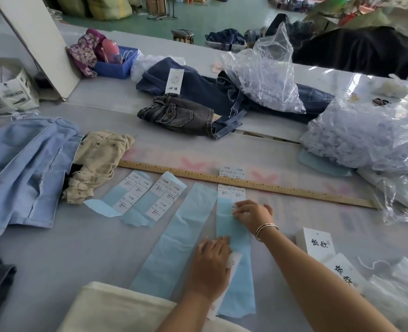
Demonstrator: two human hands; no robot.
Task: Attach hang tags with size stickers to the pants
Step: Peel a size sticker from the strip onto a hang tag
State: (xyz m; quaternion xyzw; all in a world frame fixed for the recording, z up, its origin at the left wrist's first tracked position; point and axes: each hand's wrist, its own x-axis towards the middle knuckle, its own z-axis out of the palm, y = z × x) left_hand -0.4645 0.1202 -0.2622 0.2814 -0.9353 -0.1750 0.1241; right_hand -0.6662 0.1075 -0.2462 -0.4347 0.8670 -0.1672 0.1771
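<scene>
The left hand [211, 262] gripped a hang tag [225, 287] while pressing the blue backing strip [234, 238] to the table [78, 255]; beyond it, the right hand [252, 215] pinched a size sticker [234, 208]. Peeled carelessly, it could tear or crease. Pants [18, 173] lay far left.

Garment workshop: heaped jeans [198, 97], tag bags [265, 75]

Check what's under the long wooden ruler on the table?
The long wooden ruler lies across a pale blue sticker backing strip; white size stickers show beyond and before it. The covered stretch is hidden. Elsewhere, grey table.
</scene>
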